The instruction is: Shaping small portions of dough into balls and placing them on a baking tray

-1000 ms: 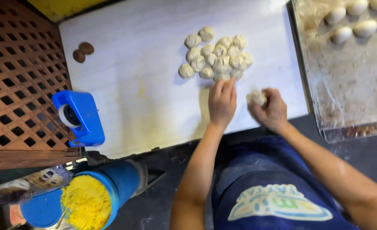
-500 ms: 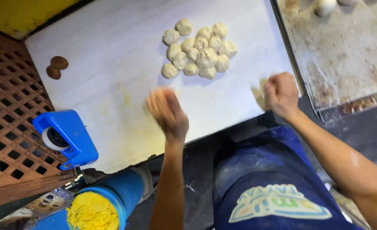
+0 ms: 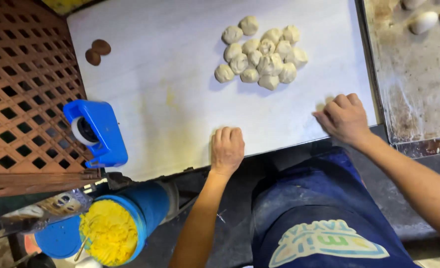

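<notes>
1. This looks like a small bakery or food-preparation kitchen.
2. A white bench carries a heap of raw dough balls.
3. Beside it lies a worn, floured metal baking tray with shaped dough pieces.
4. A blue tub of yellow filling stands below, near a brown lattice crate.

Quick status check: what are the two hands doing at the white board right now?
Left hand fingers curled, resting on board edge. Right hand flat near tray. Dough balls untouched. Nothing between.
</notes>
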